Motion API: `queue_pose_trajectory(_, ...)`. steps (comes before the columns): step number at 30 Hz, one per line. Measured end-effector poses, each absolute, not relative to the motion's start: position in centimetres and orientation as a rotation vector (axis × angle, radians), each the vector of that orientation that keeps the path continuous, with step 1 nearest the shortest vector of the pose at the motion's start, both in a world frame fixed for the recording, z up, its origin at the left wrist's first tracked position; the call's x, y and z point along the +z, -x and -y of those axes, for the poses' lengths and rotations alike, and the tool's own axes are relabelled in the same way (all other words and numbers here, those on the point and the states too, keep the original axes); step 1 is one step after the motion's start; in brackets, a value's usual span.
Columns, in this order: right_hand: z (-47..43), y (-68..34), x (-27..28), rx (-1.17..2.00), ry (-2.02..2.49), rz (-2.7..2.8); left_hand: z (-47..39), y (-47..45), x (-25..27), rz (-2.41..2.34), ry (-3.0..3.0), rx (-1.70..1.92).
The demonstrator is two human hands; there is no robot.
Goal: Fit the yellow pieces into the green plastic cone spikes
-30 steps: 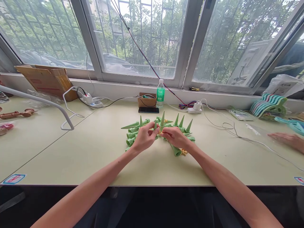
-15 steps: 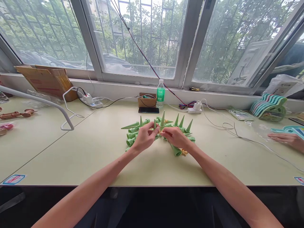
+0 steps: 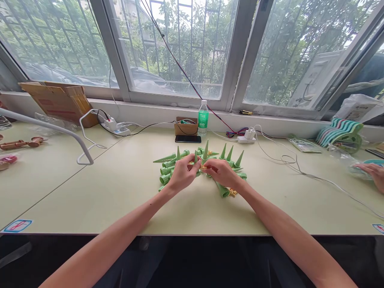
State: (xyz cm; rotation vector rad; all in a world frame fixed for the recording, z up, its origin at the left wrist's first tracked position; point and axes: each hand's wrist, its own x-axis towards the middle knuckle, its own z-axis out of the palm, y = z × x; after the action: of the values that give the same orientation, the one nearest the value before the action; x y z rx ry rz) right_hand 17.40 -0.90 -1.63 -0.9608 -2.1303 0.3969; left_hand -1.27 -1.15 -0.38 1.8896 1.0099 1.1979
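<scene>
My left hand (image 3: 183, 174) is closed around a green plastic watering spike (image 3: 196, 157), its pointed tip sticking up between thumb and fingers. Close beside it, my right hand (image 3: 224, 173) pinches a small yellow plastic part (image 3: 204, 167) against that spike; fingertips hide most of the part. Several more green spikes lie around both hands. On the left some lie flat with open round ends, like this spike (image 3: 165, 179). To the right a few stand point up, among them this spike (image 3: 238, 160). Loose yellow parts (image 3: 233, 192) lie by my right wrist, next to a lying spike (image 3: 222, 189).
Behind the spikes are a phone (image 3: 188, 139), a small cardboard box (image 3: 186, 127) and a water bottle (image 3: 203, 118). A white cable (image 3: 297, 170) crosses the table on the right. Another person's hand (image 3: 374, 173) rests at the right edge, near green hangers (image 3: 340, 134).
My hands hold nearly the same pose over the spikes. At the right edge, the other person's hand and the light-blue item by it have shifted to the right.
</scene>
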Motion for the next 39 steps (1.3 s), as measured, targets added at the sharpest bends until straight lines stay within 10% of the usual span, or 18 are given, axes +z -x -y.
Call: queue_pose_trajectory(39,0.55,-17.47,-2.22,0.318,0.968,2.123,1.25,1.28,-0.48,-1.031,-2.051,1.225)
